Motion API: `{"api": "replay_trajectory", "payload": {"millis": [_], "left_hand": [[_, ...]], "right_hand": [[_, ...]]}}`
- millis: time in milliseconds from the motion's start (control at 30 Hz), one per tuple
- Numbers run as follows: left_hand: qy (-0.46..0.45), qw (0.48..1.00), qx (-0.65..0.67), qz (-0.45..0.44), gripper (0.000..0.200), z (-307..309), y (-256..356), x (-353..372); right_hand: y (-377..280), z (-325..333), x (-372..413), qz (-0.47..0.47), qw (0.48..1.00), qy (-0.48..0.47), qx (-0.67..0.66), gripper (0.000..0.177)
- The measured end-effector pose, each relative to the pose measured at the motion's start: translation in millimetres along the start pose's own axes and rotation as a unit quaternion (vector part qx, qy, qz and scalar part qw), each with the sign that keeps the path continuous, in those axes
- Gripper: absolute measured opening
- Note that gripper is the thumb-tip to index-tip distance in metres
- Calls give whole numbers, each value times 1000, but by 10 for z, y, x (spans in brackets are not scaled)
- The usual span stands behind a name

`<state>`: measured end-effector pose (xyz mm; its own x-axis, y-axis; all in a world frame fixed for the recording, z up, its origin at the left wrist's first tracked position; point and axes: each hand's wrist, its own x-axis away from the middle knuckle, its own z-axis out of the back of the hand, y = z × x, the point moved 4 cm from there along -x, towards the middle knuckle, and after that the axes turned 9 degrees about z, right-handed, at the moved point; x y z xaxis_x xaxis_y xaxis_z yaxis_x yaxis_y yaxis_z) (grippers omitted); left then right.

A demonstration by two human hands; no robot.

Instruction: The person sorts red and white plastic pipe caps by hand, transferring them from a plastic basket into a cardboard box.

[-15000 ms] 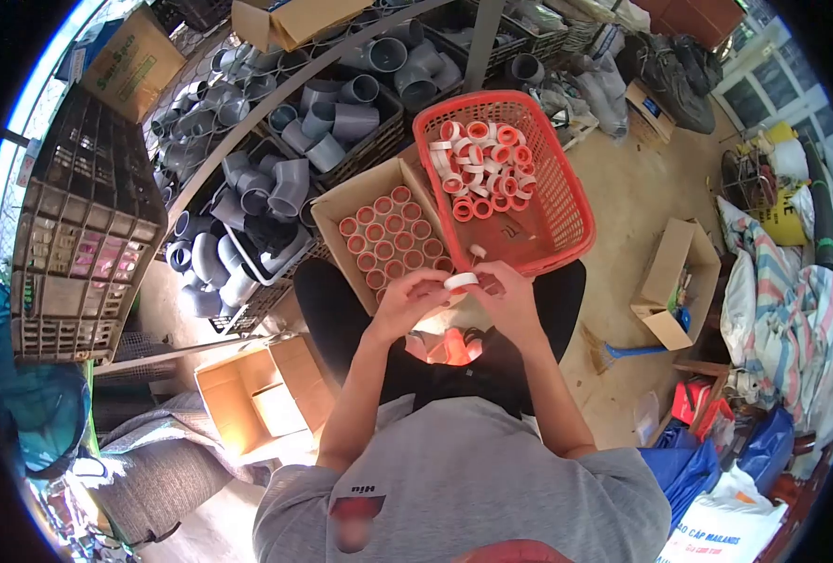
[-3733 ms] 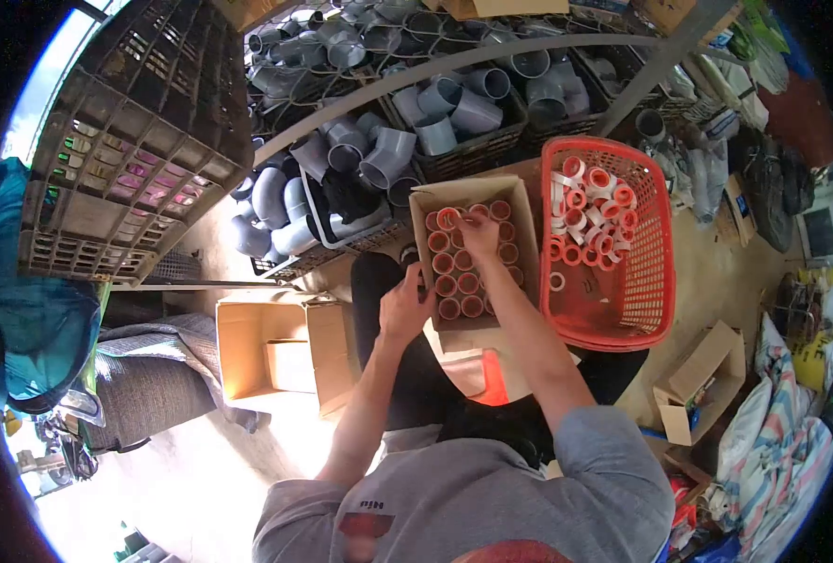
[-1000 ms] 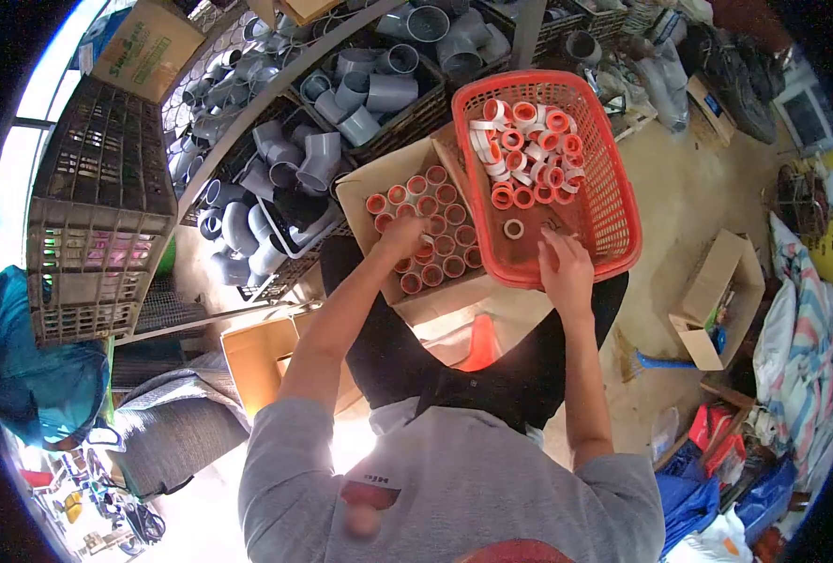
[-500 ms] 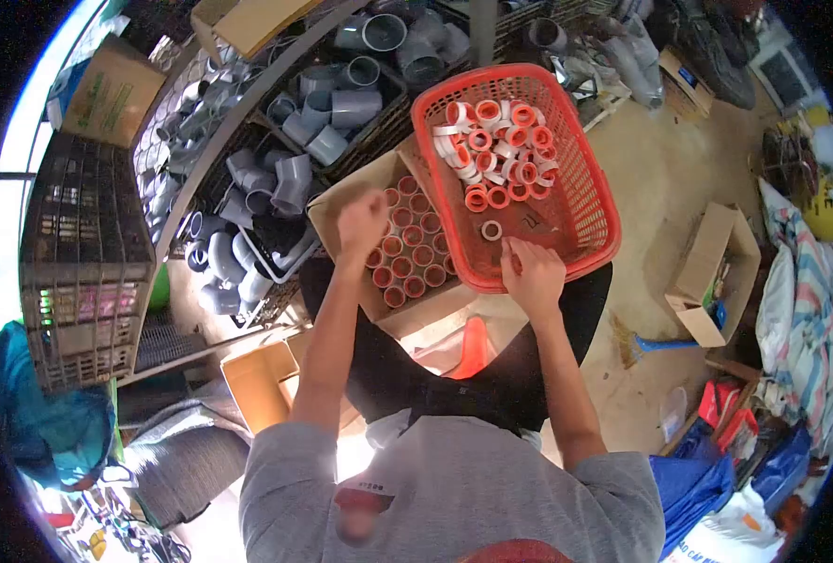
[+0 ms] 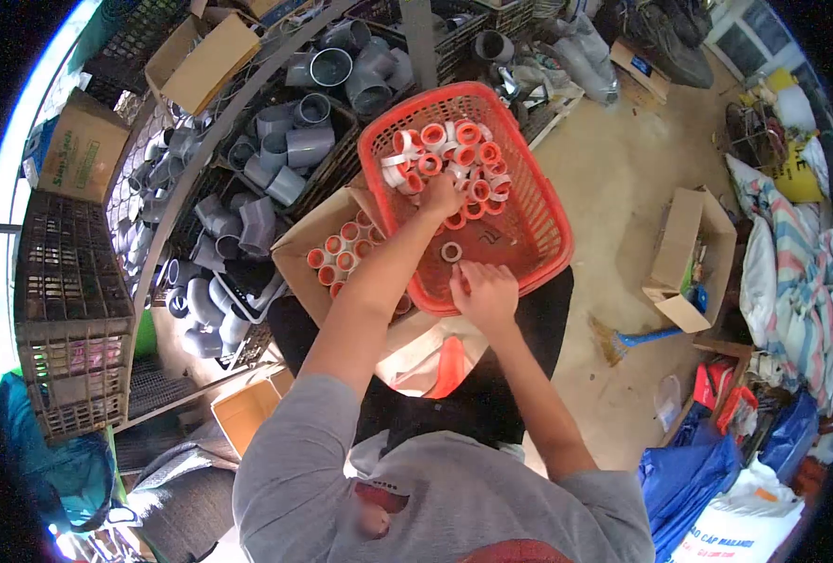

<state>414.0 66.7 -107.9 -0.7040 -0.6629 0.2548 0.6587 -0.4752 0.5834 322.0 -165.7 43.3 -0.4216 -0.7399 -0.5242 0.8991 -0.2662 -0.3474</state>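
Note:
A red plastic basket rests over my lap, holding a heap of red-and-white rings. My left hand reaches into it at the heap's lower left, its fingertips hidden among the rings. Near the basket's front rim is my right hand, fingers curled, beside a single pale ring lying on the basket floor; what those fingers hold, if anything, is too small to make out. Left of the basket and partly beneath it, a cardboard box contains rows of upright red-and-white rolls.
Crates of grey pipe fittings stand beyond the box to the left. At the right are an open carton, a broom with a blue handle and a striped sheet. A dark crate stands at far left.
My left hand has moved right, from above the cardboard box into the basket's heap. My right hand stays near the front rim. The whole view has shifted, with the basket now further left.

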Motion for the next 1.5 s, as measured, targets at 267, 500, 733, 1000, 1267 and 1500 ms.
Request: {"api": "replay_trajectory", "payload": {"millis": [267, 500, 733, 1000, 1267, 1500], "left_hand": [[-6, 999, -40, -32, 32, 87, -5, -95], [50, 952, 293, -77, 27, 1890, -366, 1338], [60, 992, 94, 55, 17, 1822, -1635, 2171], [-1, 967, -256, 13, 18, 1028, -2259, 1650], [-12, 962, -273, 2, 17, 863, -2418, 1512], [284, 959, 5, 15, 14, 1793, -629, 1777]], "right_hand": [[16, -56, 10, -11, 1000, -14, -2, 15], [-14, -42, -23, 6, 1000, 0, -1, 12], [-44, -66, -47, 24, 1000, 1, 18, 10], [-53, -68, -26, 20, 999, -15, 26, 14], [-60, -54, -30, 16, 1000, -16, 20, 14], [-40, -52, -19, -4, 1000, 2, 13, 13]]}}
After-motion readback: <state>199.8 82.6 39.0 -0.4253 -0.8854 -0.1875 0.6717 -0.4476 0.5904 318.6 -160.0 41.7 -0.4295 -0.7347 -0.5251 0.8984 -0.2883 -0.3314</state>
